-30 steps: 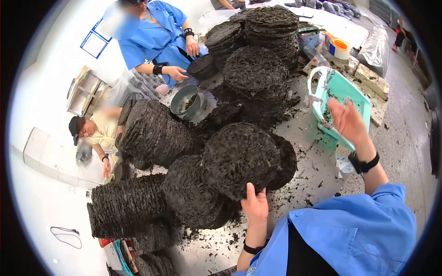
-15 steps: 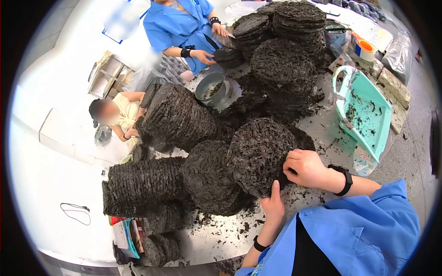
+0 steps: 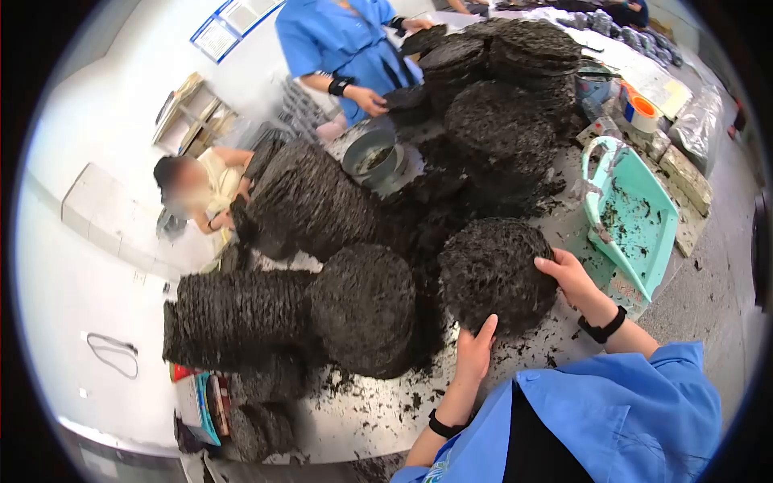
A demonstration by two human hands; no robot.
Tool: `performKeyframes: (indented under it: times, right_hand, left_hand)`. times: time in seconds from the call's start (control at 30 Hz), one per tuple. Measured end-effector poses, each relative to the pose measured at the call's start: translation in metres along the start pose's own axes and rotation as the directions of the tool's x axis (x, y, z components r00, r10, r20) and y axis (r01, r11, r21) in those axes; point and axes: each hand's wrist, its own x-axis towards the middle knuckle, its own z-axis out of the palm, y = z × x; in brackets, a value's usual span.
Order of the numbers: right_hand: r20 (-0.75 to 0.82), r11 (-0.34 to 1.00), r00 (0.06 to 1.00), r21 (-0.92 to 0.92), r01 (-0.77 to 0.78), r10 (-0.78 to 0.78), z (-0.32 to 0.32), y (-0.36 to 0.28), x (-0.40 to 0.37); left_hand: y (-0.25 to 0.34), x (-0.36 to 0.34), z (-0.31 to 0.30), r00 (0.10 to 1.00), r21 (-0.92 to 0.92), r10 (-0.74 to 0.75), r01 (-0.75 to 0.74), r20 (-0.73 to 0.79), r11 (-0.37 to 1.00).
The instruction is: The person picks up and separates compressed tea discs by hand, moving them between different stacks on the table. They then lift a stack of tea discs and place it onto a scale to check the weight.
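A round, dark, rough-textured disc lies between my hands, near the front edge of the table. My left hand grips its lower edge, thumb on top and fingers hidden beneath. At its right edge my right hand holds it, thumb on the upper face. Just left of the disc stands a stack of similar discs, with a long stack lying on its side beyond it.
A co-worker in blue handles dark pieces at the far side; another person is at the left. More stacks, a grey bowl, a green dustpan-like tray and an orange-and-white roll surround the work area.
The disc has moved right, away from the neighbouring stack. My right hand has gone from a curled position on its edge to holding its right side. The blue-clad co-worker's arms have spread apart.
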Motion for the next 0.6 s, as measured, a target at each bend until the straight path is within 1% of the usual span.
performKeyframes:
  times: [0.03, 0.07, 0.1, 0.13, 0.17, 0.2, 0.23, 0.27, 0.3, 0.33, 0.37, 0.4, 0.43, 0.47, 0.5, 0.53, 0.57, 0.6]
  right_hand:
    - [-0.06, 0.996, 0.998, -0.077, -0.035, 0.03, -0.003, 0.003, 0.007]
    - [-0.116, 0.986, 0.992, -0.154, -0.059, 0.041, -0.006, 0.006, 0.018]
    - [-0.086, 0.986, 0.996, -0.16, -0.052, 0.039, -0.012, 0.015, 0.028]
    - [-0.111, 0.944, 0.992, -0.33, 0.017, -0.057, -0.023, 0.03, 0.036]
    - [-0.117, 0.866, 0.981, -0.493, 0.08, -0.157, -0.035, 0.045, 0.044]
    - [-0.12, 0.833, 0.983, -0.55, 0.053, -0.142, -0.044, 0.057, 0.052]
    - [-0.087, 0.823, 0.987, -0.564, 0.065, -0.138, -0.036, 0.057, 0.051]
    - [-0.116, 0.908, 0.984, -0.412, 0.073, -0.131, -0.027, 0.052, 0.046]
    - [-0.149, 0.967, 0.982, -0.244, 0.077, -0.115, -0.021, 0.044, 0.041]
    - [-0.124, 0.944, 0.965, -0.269, 0.191, -0.23, -0.021, 0.032, 0.04]
    - [-0.106, 0.953, 0.961, -0.198, 0.231, -0.255, -0.019, 0.016, 0.037]
    - [-0.095, 0.886, 0.901, -0.252, 0.389, -0.423, -0.009, -0.001, 0.037]
    - [-0.085, 0.795, 0.815, -0.299, 0.528, -0.573, 0.008, -0.022, 0.033]
    - [-0.018, 0.774, 0.81, -0.311, 0.552, -0.585, 0.03, -0.05, 0.023]
    - [0.044, 0.751, 0.801, -0.321, 0.577, -0.597, 0.051, -0.07, 0.021]
    - [0.12, 0.749, 0.799, -0.29, 0.596, -0.589, 0.06, -0.075, 0.03]
    - [0.218, 0.712, 0.796, -0.359, 0.604, -0.565, 0.071, -0.081, 0.038]
    - [0.285, 0.529, 0.662, -0.424, 0.735, -0.693, 0.097, -0.086, 0.042]
  left_hand:
    - [-0.007, -0.002, -0.008, 1.0, -0.009, 0.012, -0.013, -0.024, 1.0]
    - [-0.019, 0.004, -0.019, 0.984, 0.084, 0.172, -0.167, -0.05, 0.982]
    - [-0.03, 0.008, -0.031, 0.943, 0.183, 0.328, -0.312, -0.062, 0.932]
    - [-0.039, 0.01, -0.041, 0.956, 0.199, 0.273, -0.248, -0.106, 0.948]
    - [-0.041, 0.01, -0.04, 0.973, 0.128, 0.198, -0.183, -0.115, 0.975]
    - [-0.045, 0.014, -0.043, 0.978, 0.224, 0.188, -0.165, -0.086, 0.961]
    - [-0.048, 0.019, -0.046, 0.983, 0.316, 0.173, -0.146, -0.057, 0.937]
    - [-0.043, 0.019, -0.04, 0.986, 0.28, 0.16, -0.138, -0.057, 0.95]
    - [-0.037, 0.017, -0.034, 0.979, 0.295, 0.192, -0.165, -0.066, 0.941]
    - [-0.034, 0.013, -0.034, 0.972, 0.263, 0.234, -0.223, -0.009, 0.938]
    - [-0.022, 0.008, -0.03, 0.958, 0.233, 0.284, -0.287, 0.048, 0.929]
    - [-0.012, -0.002, -0.026, 0.934, 0.315, 0.354, -0.352, 0.052, 0.882]
    - [-0.001, -0.011, -0.027, 0.93, 0.315, 0.366, -0.359, 0.04, 0.878]
    - [0.009, -0.02, -0.031, 0.85, 0.402, 0.522, -0.502, 0.067, 0.766]
    - [0.02, -0.028, -0.037, 0.745, 0.481, 0.657, -0.62, 0.115, 0.62]
    - [0.034, -0.036, -0.045, 0.657, 0.565, 0.749, -0.65, 0.082, 0.508]
    - [0.038, -0.038, -0.06, 0.548, 0.614, 0.836, -0.663, 0.011, 0.427]
    - [0.04, -0.04, -0.079, 0.409, 0.699, 0.911, -0.636, -0.055, 0.327]
